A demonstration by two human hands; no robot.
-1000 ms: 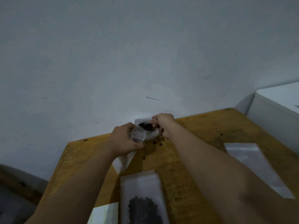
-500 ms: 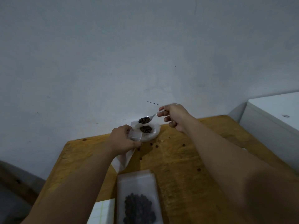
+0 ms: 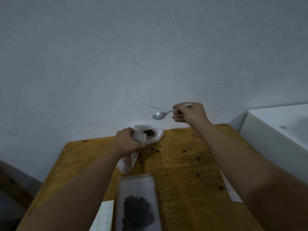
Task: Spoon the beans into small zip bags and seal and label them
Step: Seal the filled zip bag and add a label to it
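At the table's (image 3: 180, 164) far edge: left hand (image 3: 127, 141), fingers curled round an open zip bag (image 3: 131, 161), as before. Right hand (image 3: 190, 114) pinches the spoon (image 3: 160, 115) handle; the spoon, loaded half a second ago, is now empty and higher. Beans (image 3: 150, 132) lie by the bag mouth, at the white dish (image 3: 159, 136). Filled bag (image 3: 137, 205) lies flat, nearer.

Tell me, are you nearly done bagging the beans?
Not yet. One filled bag lies nearest the camera, with no label I can see. Now the left hand grips a second bag by the dish, and the right hand holds an empty spoon. Sealing, labelling and an empty bag remain.
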